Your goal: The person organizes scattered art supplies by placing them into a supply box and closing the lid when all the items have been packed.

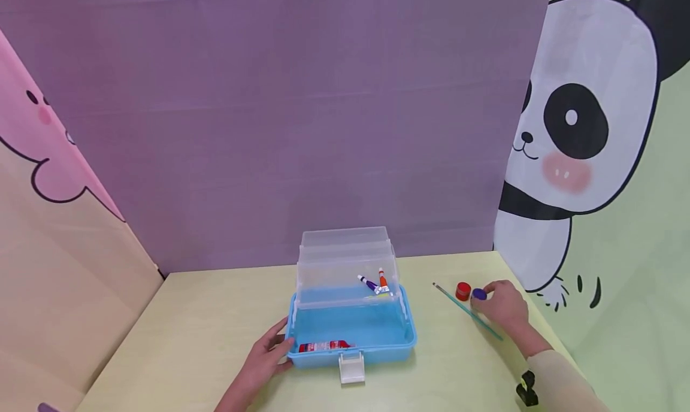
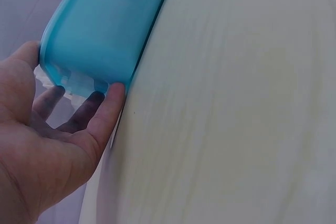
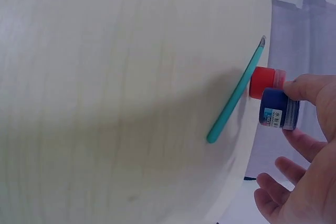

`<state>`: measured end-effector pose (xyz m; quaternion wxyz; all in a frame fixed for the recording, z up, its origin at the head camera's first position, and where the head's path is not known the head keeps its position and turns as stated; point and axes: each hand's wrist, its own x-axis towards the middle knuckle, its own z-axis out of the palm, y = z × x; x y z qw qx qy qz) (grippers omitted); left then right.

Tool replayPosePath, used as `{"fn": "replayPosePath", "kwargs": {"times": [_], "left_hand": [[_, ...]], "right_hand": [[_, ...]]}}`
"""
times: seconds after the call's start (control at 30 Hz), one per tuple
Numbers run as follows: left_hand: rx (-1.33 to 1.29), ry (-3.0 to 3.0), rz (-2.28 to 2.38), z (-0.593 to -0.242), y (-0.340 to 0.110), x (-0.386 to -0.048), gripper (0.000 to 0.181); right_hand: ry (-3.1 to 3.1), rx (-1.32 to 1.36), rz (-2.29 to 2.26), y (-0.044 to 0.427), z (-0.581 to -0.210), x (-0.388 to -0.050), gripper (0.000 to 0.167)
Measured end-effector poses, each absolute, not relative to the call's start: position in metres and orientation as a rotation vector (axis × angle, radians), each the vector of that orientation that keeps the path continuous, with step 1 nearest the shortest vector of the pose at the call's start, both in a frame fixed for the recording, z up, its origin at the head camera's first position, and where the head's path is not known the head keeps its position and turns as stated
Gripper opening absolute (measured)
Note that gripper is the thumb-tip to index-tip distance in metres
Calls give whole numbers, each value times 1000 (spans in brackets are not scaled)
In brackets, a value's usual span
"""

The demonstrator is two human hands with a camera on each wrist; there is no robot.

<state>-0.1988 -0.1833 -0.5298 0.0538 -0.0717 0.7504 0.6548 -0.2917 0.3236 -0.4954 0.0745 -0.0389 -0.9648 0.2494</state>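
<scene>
A blue storage box with a clear lid stands open on the table. My left hand grips its left end; in the left wrist view, the thumb and fingers of that hand spread over the blue wall. Between thumb and index finger, my right hand pinches a blue paint jar by its lid. Right beside it is a red paint jar. A teal paintbrush lies on the table near both jars. Whether the blue jar touches the table is unclear.
Inside the box, a red tube lies along the front wall. A purple paint tube and an orange one sit at the back, in or behind the clear tray. The white latch hangs down in front.
</scene>
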Motion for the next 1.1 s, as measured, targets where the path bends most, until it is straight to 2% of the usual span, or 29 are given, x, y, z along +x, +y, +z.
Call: {"fn": "replayPosePath", "kwargs": {"times": [0.5, 1.1], "left_hand": [[-200, 2274, 2013, -533, -182, -198, 61], [-207, 2283, 1997, -532, -183, -199, 61]], "right_hand": [[-2831, 46, 788, 310, -476, -295, 41], [-2785, 156, 763, 270, -450, -309, 41]]}}
